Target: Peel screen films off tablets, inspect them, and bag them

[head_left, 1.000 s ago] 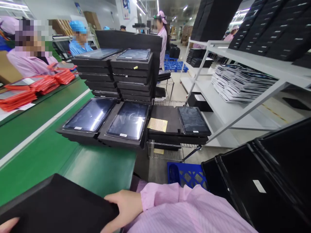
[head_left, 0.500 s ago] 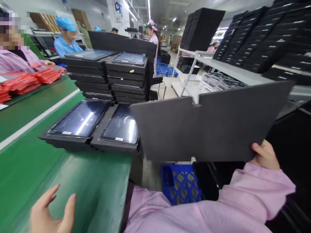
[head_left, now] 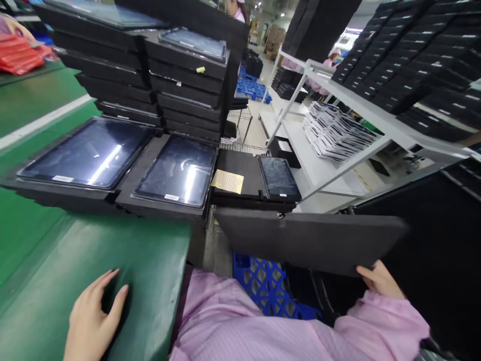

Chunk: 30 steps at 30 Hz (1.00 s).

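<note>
Lowered since before, the black board (head_left: 300, 240) hangs at four o'clock, held by the partly hidden right hand (head_left: 382, 282); the left hand (head_left: 90, 315), half-spread at eight o'clock, is cut off.

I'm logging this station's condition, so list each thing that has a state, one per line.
Left hand, open, holding nothing
Right hand, gripping
Board, tilted, held near one corner
Near tablets, face up, screens dark
Black trays, stacked
Yellow sheet, print up
Red packets, piled
Rack, loaded
White stack, uneven
Near pallet, partly hidden
</note>
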Available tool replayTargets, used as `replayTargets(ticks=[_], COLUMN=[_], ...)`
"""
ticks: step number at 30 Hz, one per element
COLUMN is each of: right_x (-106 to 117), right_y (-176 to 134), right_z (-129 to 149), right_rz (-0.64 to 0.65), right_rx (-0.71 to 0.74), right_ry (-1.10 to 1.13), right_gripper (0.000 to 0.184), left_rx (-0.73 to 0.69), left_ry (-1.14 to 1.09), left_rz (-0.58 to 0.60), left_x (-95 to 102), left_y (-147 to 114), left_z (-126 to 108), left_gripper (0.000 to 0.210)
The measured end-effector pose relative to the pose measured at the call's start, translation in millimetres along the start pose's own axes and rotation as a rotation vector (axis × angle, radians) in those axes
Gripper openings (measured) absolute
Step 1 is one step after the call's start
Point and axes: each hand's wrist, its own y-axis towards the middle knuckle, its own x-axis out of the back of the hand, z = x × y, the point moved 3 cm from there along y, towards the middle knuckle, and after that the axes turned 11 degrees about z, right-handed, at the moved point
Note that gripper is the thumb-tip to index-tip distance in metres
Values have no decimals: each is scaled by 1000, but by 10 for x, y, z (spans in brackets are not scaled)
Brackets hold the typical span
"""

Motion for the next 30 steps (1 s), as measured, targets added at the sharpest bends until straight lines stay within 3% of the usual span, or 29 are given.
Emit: replayTargets(ticks=[3, 5, 8, 10, 13, 16, 19, 24, 30], right_x=[-477, -953, -1699, -2125, -2686, -3270, -3820, -4394, -4701], right_y=[135, 250, 300, 207, -11, -110, 35, 747, 1705], right_z=[103, 91, -157, -396, -671, -740, -653, -345, 105], right_rz=[363, 434, 363, 267, 123, 67, 64, 110, 195], right_rx=[-88, -112, -190, -272, -400, -491, -521, -487, -358], right_ry=[204, 271, 363, 443, 572, 715, 863, 1048, 1130], right_gripper=[56, 52, 45, 32, 32, 35, 37, 38, 39], left_rx=[-16, -9, -10, -16, -19, -2, 23, 28, -1], left_ry=[32, 53, 76, 79, 80, 86, 89, 128, 169], left_rz=[-3, 0, 22, 34, 29, 13, -3, -26, -59], left_x=[-24, -21, -9, -4, 3, 16, 26, 7, -14], left_y=[8, 9, 4, -2, -2, 13, 34, 48, 39], left_z=[2, -2, -15, -18, -13, -19, -41, -57, -18], left_gripper=[66, 67, 67, 65, 62, 57, 53, 55, 53])
